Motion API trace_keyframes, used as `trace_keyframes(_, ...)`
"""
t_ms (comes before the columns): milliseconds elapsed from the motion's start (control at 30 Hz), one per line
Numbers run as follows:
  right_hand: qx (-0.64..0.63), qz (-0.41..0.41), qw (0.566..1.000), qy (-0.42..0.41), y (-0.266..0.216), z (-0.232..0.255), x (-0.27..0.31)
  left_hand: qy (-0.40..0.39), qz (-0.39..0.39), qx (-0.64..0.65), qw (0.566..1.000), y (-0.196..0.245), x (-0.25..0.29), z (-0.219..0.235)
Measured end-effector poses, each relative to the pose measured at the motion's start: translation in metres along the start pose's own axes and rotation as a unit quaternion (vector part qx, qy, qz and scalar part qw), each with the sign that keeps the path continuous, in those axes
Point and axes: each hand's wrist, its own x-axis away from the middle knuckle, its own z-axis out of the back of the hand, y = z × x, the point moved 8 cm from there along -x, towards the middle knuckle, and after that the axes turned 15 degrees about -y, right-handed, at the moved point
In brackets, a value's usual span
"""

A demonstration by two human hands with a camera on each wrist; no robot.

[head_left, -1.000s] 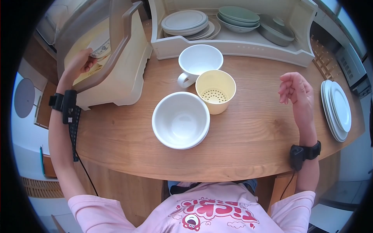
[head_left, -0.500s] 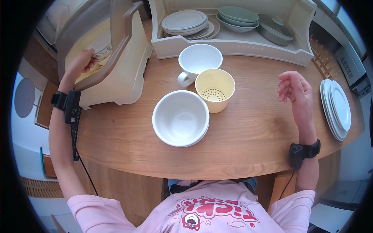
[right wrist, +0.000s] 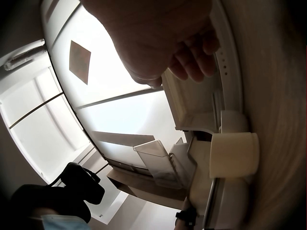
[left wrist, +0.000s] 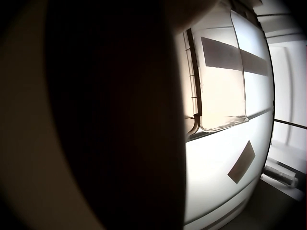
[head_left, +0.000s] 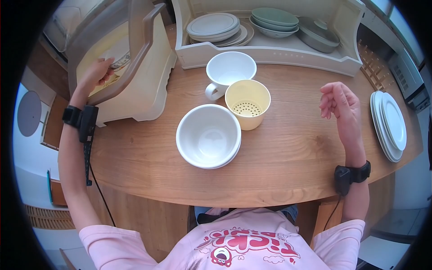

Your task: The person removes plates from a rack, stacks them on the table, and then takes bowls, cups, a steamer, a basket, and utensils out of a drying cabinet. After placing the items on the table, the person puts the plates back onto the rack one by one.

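Inside the cream storage bin (head_left: pixel 135 96) at the left, my left hand (head_left: pixel 96 75) pinches the edge of a dish with a patterned rim (head_left: pixel 121 61). The bin's brown frame hides part of that dish. Over the right side of the table my right hand (head_left: pixel 341 100) hovers with loosely bent fingers, holding nothing. Between the hands stand stacked white bowls (head_left: pixel 209 136), a yellow cup (head_left: pixel 248 104) with holes in its bottom and a large white mug (head_left: pixel 231 68). The right wrist view also catches the right hand (right wrist: pixel 158 40) above the yellow cup (right wrist: pixel 232 155).
A cream rack (head_left: pixel 270 57) at the back holds white plates (head_left: pixel 213 24), green bowls (head_left: pixel 275 17) and a lidded grey dish (head_left: pixel 317 33). White plates (head_left: pixel 393 121) stand on edge at the far right, beside a wooden peg rack (head_left: pixel 374 67). Darkness covers much of the left wrist view.
My left hand has shifted slightly to the right inside the bin, and the patterned dish has moved a little with it. The right hand has stayed almost in place.
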Motion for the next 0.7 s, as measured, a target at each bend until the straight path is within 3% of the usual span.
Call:
trace_keyframes(167,0.003,-0.003,1.000,-0.001,0.000,0.000,-0.001,-0.008,0.004,-0.006,1.000,0.001,0.001,-0.001)
trace_keyframes(267,0.002,-0.001,1.000,-0.001,-0.001,-0.001,-0.001,0.008,0.003,-0.091,0.996,-0.002,-0.005,0.008)
trace_keyframes(333,0.006,-0.001,1.000,-0.001,-0.001,-0.001,-0.001,0.146,-0.088,-0.132,0.976,0.006,-0.005,0.030)
trace_keyframes(367,0.006,-0.001,1.000,0.000,-0.001,-0.001,0.000,0.146,-0.090,-0.133,0.976,0.006,-0.004,0.034)
trace_keyframes(433,0.005,-0.004,1.000,0.000,0.000,-0.001,0.000,0.263,-0.120,-0.253,0.923,0.026,0.018,0.057)
trace_keyframes(567,0.010,-0.015,1.000,-0.003,0.003,-0.003,0.000,0.296,-0.185,-0.157,0.924,0.060,0.077,0.061)
trace_keyframes(667,0.019,-0.021,1.000,-0.004,0.005,-0.003,-0.001,0.351,-0.239,-0.108,0.899,0.092,0.128,0.045)
trace_keyframes(700,0.019,-0.023,1.000,-0.005,0.006,-0.004,-0.001,0.347,-0.295,-0.104,0.884,0.105,0.143,0.036)
